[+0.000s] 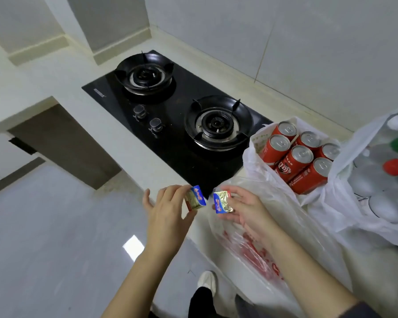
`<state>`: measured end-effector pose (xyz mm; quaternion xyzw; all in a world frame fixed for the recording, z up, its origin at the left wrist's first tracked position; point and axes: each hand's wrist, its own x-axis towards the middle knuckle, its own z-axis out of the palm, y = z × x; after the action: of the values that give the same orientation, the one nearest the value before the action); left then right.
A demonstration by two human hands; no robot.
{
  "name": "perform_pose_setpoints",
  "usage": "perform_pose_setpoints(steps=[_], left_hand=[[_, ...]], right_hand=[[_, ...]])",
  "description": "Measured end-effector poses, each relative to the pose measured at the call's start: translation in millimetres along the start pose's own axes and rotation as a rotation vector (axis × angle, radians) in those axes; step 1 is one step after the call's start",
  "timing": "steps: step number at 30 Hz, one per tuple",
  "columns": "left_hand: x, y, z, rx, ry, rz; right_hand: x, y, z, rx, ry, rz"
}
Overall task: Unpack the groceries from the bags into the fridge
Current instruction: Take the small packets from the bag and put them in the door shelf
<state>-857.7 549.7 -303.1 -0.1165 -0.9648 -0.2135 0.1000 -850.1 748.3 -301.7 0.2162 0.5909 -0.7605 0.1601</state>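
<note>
Butter pats [195, 199] are being pinched at six o'clock, one in the left hand [168, 210], one in the right hand [246, 207]. Cola cans [299, 157] at two o'clock and bottles [391, 161] at three are sitting bagged, so I'd judge most unpacking is remaining.

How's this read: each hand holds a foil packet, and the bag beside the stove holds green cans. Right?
Wrong colour: the head view shows red cans, not green, in the bag beside the stove. The left hand and right hand each hold a foil packet.
</note>
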Motion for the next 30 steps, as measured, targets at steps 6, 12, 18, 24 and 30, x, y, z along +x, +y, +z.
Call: perform_pose_setpoints(steps=[6, 12, 18, 24, 30], left_hand=[[-26.9, -44.5, -47.8, 0.022, 0.104, -0.139], [-74.0, -105.8, -111.2, 0.079, 0.243, -0.249], [-151.3, -174.3, -183.9, 0.152, 0.325, -0.384], [-231.3, -236.0, -267.9, 0.255, 0.420, -0.444], [-292.3, -272.4, -342.8, 0.358, 0.480, -0.502]], right_hand=[[2.5, -11.9, 69.9, -0.269, -0.124, -0.038], [-13.7, -5.0, 168.6, -0.321, -0.271, -0.079], [-55.2, 25.2, 284.4, -0.280, -0.387, -0.048], [-98.8, 59.8, 394.5, -0.132, -0.544, 0.090], [-149.3, 69.0, 484.0, -0.222, -0.701, 0.022]])
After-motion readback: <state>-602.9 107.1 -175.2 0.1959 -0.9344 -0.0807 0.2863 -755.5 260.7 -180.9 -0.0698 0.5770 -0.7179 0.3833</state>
